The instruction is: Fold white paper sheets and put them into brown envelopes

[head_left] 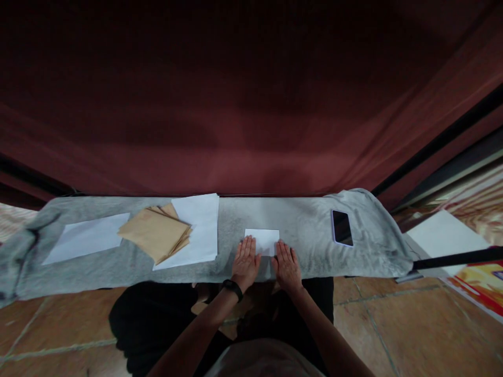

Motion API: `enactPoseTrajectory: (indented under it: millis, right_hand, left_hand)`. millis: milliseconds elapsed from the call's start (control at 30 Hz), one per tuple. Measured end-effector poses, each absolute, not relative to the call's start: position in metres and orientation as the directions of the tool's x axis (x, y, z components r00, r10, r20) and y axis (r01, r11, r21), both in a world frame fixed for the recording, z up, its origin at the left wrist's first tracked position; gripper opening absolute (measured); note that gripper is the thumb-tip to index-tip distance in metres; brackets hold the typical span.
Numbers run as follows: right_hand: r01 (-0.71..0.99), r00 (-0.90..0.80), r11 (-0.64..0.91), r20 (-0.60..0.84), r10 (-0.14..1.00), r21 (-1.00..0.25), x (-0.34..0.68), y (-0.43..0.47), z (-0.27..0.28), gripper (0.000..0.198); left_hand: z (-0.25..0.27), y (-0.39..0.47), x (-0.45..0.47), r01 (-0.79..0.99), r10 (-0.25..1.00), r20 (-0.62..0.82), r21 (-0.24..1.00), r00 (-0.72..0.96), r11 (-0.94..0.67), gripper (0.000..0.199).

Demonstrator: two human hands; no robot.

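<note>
A small white rectangle of paper (262,240), perhaps folded, lies on the grey cloth in front of me. My left hand (246,262) rests flat on its left edge with the fingers stretched forward. Over the right edge lies my right hand (287,264), also flat, fingers pointing away from me. Neither hand grips anything. Part of the paper's left and right sides is hidden under the fingers. A dark band sits on my left wrist.
Grey cloth (306,220) covers the narrow table. To the left are white sheets (204,225), a stack of brown envelopes (155,233) overlapping them, and another white sheet (92,235). A phone (342,228) lies right. Behind rises a dark red surface (251,167).
</note>
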State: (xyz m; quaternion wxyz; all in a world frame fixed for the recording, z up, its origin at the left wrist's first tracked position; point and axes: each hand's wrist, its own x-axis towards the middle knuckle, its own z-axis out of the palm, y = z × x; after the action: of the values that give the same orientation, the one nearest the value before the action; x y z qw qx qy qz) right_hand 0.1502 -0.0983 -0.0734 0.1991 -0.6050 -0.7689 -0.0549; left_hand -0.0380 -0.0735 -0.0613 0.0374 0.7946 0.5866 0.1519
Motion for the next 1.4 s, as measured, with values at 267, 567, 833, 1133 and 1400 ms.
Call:
enactPoseTrajectory:
  millis: [267, 567, 833, 1133, 1400]
  right_hand:
    - [0.955, -0.224, 0.278, 0.371, 0.901, -0.098, 0.149, -0.099, -0.074, 0.053]
    - [0.964, -0.173, 0.228, 0.325, 0.930, -0.140, 0.148, -0.098, -0.066, 0.052]
    - [0.946, -0.069, 0.146, 0.263, 0.962, -0.288, 0.135, -0.083, -0.062, 0.050]
    - [0.915, -0.197, 0.249, 0.186, 0.962, -0.319, 0.110, -0.043, -0.056, 0.052]
    - [0.948, -0.130, 0.174, 0.174, 0.976, -0.268, 0.140, -0.044, -0.059, 0.057]
  left_hand:
    - [-0.058, -0.047, 0.016, 0.859, 0.910, 0.081, 0.303, 0.407, -0.412, 0.064]
    - [-0.066, -0.035, -0.021, 0.920, 0.957, 0.134, 0.271, 0.256, -0.284, 0.063]
    - [-0.062, -0.042, -0.035, 0.936, 0.968, 0.160, 0.268, 0.192, -0.230, 0.065]
    - [-0.056, -0.039, -0.035, 0.940, 0.971, 0.123, 0.252, 0.204, -0.229, 0.064]
    - [-0.061, -0.042, -0.035, 0.949, 0.976, 0.155, 0.251, 0.153, -0.189, 0.067]
